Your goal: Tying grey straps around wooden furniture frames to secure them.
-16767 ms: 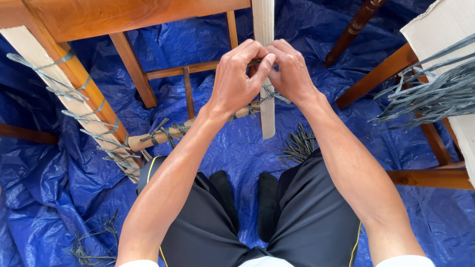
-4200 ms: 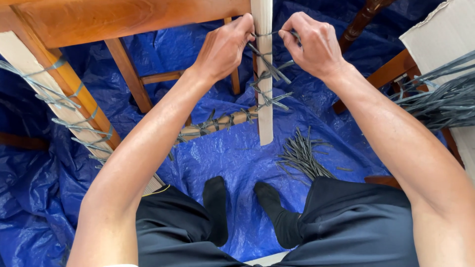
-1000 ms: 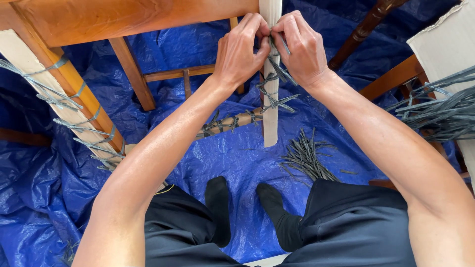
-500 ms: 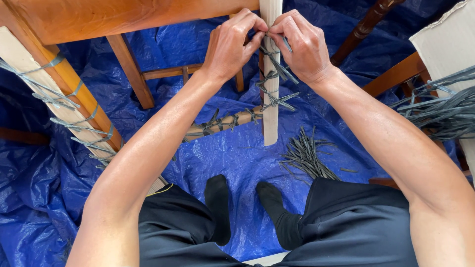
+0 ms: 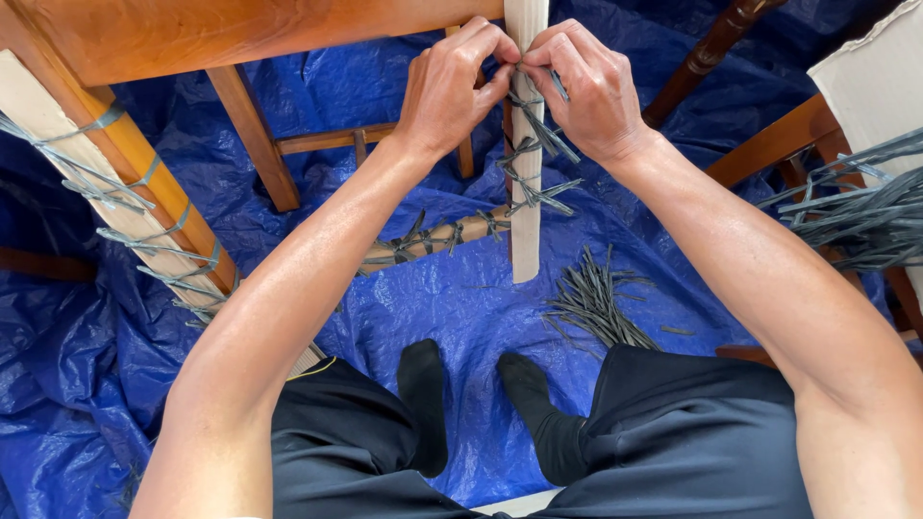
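A blue tarp (image 5: 288,96) lies under the wooden frame (image 5: 240,29). Left of the pale slat (image 5: 526,231) stands a bound leg (image 5: 115,183); below-right, loose ties (image 5: 596,303). Our left hand (image 5: 452,82) and right hand (image 5: 586,86) pinch a grey tie (image 5: 538,130) against the slat — fingers closed tight.

I see no packages, labels, signs or screens from here. My view holds only bare wood, cord and plastic sheeting.

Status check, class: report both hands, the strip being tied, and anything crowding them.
Left hand and right hand pinch a grey tie on the pale strip. Chair leg beside right hand, not touching.
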